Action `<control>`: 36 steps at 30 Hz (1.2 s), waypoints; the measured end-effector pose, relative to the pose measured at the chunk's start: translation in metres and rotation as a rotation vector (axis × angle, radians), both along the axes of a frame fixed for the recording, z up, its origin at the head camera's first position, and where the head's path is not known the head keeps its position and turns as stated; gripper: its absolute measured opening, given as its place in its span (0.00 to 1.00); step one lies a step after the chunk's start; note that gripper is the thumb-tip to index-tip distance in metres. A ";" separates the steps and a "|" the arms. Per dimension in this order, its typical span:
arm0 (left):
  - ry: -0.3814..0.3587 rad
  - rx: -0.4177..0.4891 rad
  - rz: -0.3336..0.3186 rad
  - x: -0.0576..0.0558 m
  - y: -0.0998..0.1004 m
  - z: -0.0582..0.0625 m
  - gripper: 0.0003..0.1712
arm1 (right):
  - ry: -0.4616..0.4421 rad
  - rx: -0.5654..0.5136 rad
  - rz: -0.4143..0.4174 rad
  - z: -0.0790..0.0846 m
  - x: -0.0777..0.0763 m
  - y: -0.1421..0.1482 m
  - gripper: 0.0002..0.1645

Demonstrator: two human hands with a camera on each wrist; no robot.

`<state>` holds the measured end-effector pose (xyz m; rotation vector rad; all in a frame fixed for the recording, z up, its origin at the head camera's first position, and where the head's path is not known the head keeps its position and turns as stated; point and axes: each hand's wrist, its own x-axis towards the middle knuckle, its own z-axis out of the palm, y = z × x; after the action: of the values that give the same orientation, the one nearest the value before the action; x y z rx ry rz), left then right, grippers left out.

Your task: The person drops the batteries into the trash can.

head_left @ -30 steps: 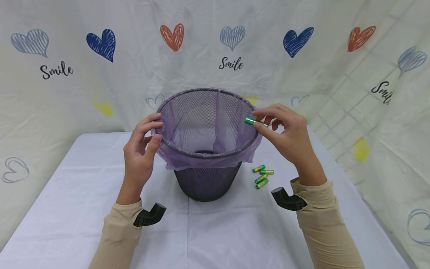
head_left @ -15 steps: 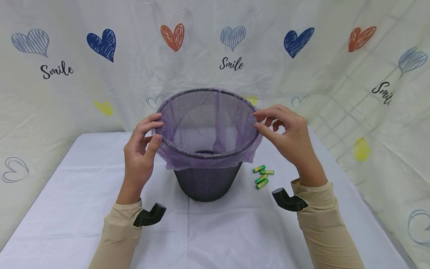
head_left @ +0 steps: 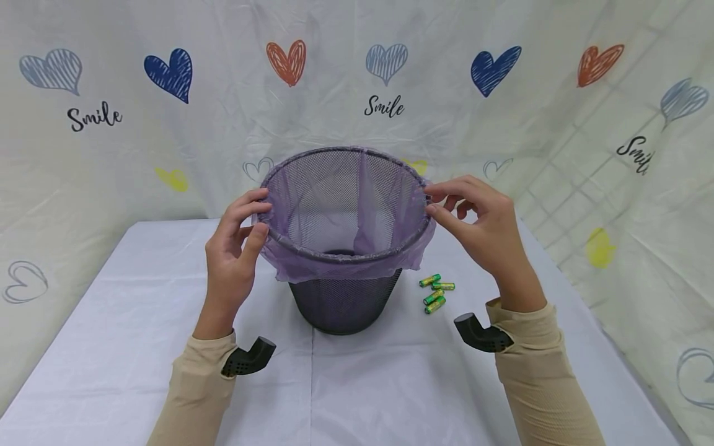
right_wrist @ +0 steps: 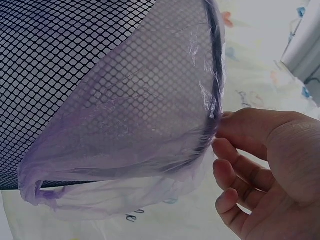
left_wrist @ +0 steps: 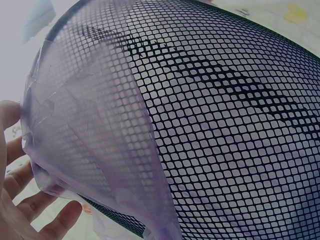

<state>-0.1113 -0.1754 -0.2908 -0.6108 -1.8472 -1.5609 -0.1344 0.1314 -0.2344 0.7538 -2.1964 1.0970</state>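
A dark mesh wastebasket (head_left: 346, 306) stands upright in the middle of the head view. Its purple plastic liner (head_left: 340, 268) is folded outward over the rim. At the basket's left side my left hand (head_left: 237, 248) touches the lined rim with bent, relaxed fingers; the fingers (left_wrist: 37, 205) lie outside the basket in the left wrist view. My right hand (head_left: 474, 217) is at the right side of the rim, thumb and forefinger close to the liner and apart, holding nothing visible. Several green batteries (head_left: 434, 297) lie on the table right of the basket. No battery shows inside.
A white cloth covers the table (head_left: 167, 297). Behind it hangs a pale curtain (head_left: 329, 118) printed with hearts and "Smile". Black curved mounts (head_left: 251, 356) sit on both wrists.
One second ago my right thumb and forefinger pinched a green battery over the rim; it has left the fingers and is out of sight. The right hand has shifted slightly right; the left has stayed.
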 end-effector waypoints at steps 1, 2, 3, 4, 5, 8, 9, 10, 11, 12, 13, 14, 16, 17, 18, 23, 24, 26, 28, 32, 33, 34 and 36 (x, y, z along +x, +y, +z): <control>0.000 0.000 0.000 0.000 0.000 0.000 0.17 | -0.002 -0.002 -0.001 0.000 0.000 0.000 0.14; 0.000 0.000 0.000 0.000 0.000 0.000 0.17 | -0.004 -0.004 -0.002 0.000 0.000 0.001 0.14; -0.001 -0.001 0.000 0.000 0.000 0.000 0.17 | -0.005 -0.006 -0.003 -0.001 0.000 0.001 0.14; -0.001 -0.001 0.000 0.000 0.000 0.000 0.17 | -0.004 -0.006 -0.004 -0.001 0.000 0.001 0.14; -0.001 -0.001 0.000 0.000 0.000 0.000 0.17 | -0.004 -0.007 -0.006 -0.002 -0.001 0.002 0.14; 0.001 0.002 -0.001 0.000 0.000 0.000 0.16 | -0.002 -0.008 -0.010 -0.003 -0.002 0.004 0.14; 0.002 0.003 -0.002 0.000 0.000 0.000 0.16 | -0.001 -0.006 -0.012 -0.004 -0.002 0.004 0.14; 0.002 0.005 -0.003 0.000 0.000 0.000 0.16 | -0.003 -0.005 -0.015 -0.004 -0.001 0.004 0.14; 0.003 0.006 -0.004 0.000 0.000 0.000 0.16 | -0.007 -0.005 -0.018 -0.004 -0.001 0.005 0.14; 0.004 0.007 -0.004 0.000 0.000 0.000 0.16 | -0.009 -0.007 -0.018 -0.004 -0.001 0.005 0.14; 0.004 0.008 -0.005 0.000 0.000 0.000 0.16 | -0.012 -0.009 -0.017 -0.004 0.000 0.005 0.14; 0.004 0.009 -0.005 0.000 0.000 0.000 0.16 | -0.013 -0.012 -0.017 -0.004 0.000 0.006 0.14; 0.004 0.007 -0.002 0.001 0.000 0.000 0.16 | -0.016 -0.022 -0.013 -0.005 0.000 0.006 0.13; 0.004 0.006 -0.002 0.001 0.000 0.000 0.16 | -0.016 -0.028 -0.011 -0.005 0.000 0.007 0.13; 0.004 0.005 0.000 0.001 0.000 0.000 0.16 | -0.015 -0.034 -0.009 -0.006 -0.001 0.008 0.13; 0.000 -0.003 0.004 0.001 0.000 0.001 0.16 | -0.021 -0.046 -0.009 -0.007 -0.001 0.010 0.14; -0.001 -0.004 0.004 0.001 0.000 0.001 0.16 | -0.022 -0.046 -0.010 -0.008 -0.001 0.011 0.14; -0.002 -0.006 0.004 0.001 0.000 0.001 0.16 | -0.029 -0.044 -0.012 -0.009 -0.001 0.011 0.14; -0.002 -0.006 0.004 0.001 0.000 0.001 0.16 | -0.032 -0.044 -0.013 -0.010 -0.001 0.012 0.14; -0.001 -0.004 0.002 0.001 0.000 0.001 0.16 | -0.036 -0.051 -0.011 -0.011 -0.002 0.013 0.13; 0.000 -0.003 0.002 0.001 0.000 0.000 0.16 | -0.036 -0.053 -0.011 -0.011 -0.002 0.014 0.13; 0.001 -0.002 0.001 0.001 0.000 0.000 0.16 | -0.038 -0.055 -0.010 -0.011 -0.002 0.014 0.13; 0.001 0.000 0.000 0.001 0.000 0.000 0.16 | -0.036 -0.058 -0.009 -0.012 -0.002 0.014 0.13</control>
<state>-0.1107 -0.1753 -0.2906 -0.6116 -1.8465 -1.5600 -0.1362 0.1454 -0.2463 0.7032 -2.1859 1.1728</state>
